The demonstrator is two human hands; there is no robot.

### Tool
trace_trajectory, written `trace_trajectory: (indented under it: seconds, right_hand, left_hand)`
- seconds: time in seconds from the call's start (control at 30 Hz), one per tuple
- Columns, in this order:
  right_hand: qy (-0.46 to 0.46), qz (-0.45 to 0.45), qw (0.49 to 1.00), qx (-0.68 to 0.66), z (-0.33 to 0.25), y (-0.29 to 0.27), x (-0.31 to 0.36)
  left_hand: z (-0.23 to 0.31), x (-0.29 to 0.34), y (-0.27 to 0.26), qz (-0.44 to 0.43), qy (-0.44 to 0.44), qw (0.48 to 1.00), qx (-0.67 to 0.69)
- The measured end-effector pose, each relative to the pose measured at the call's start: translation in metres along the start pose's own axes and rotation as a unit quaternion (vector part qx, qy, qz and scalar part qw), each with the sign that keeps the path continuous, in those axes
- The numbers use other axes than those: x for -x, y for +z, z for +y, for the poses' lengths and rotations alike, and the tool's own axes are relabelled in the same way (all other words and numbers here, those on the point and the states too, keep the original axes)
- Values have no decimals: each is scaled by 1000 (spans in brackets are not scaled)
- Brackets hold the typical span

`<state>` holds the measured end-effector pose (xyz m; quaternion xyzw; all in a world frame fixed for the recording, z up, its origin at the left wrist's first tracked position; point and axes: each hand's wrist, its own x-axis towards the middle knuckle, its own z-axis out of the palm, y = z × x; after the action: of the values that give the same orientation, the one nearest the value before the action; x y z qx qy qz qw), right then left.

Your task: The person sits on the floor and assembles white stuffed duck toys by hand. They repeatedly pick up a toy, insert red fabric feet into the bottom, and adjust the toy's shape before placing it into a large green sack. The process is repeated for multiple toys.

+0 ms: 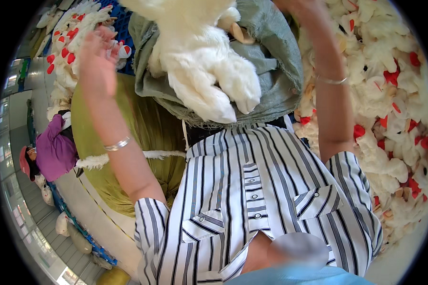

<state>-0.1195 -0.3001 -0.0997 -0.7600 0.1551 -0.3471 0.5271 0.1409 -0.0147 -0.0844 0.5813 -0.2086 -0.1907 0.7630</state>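
A white plush toy (pixel 204 61), furry with stubby limbs, lies in front of me on a grey-green woven sack (pixel 283 71) with frayed edges. To the left of the toy, my left hand (pixel 99 59) is raised and apart from it, blurred by motion, with the fingers spread and nothing seen in them. My right hand (pixel 297 5) reaches past the sack's far right side. The picture's top edge cuts it off, so its fingers and anything in them are hidden.
Heaped white plush pieces (pixel 380 161) with red parts fill the right side. At left stand a bulging olive-green sack (pixel 128 109) and, behind it, more plush pieces (pixel 64 52) beside a blue plastic crate (pixel 123 21). A white fluffy strip (pixel 161 154) crosses near my left forearm. Another person (pixel 54 147) is further left.
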Motion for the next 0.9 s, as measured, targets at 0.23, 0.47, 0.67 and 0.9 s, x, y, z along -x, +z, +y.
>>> trace_trajectory:
  seconds: [0.23,0.47,0.67,0.9]
  right_hand:
    - [375,-251,893,-7,50,60,117]
    - [291,-280,915,20,47,92,141]
    - [209,54,970,-112,50,63,118]
    - [101,9,991,81,30,80,142]
  left_hand:
    - [-62,114,-32,-182,-301,914,-205]
    - [-84,143,19,-195,-178,875,-406]
    - [-81,120,-2,-3,-102,971,-214]
    - [-85,109,-5,157,-32,982,-99]
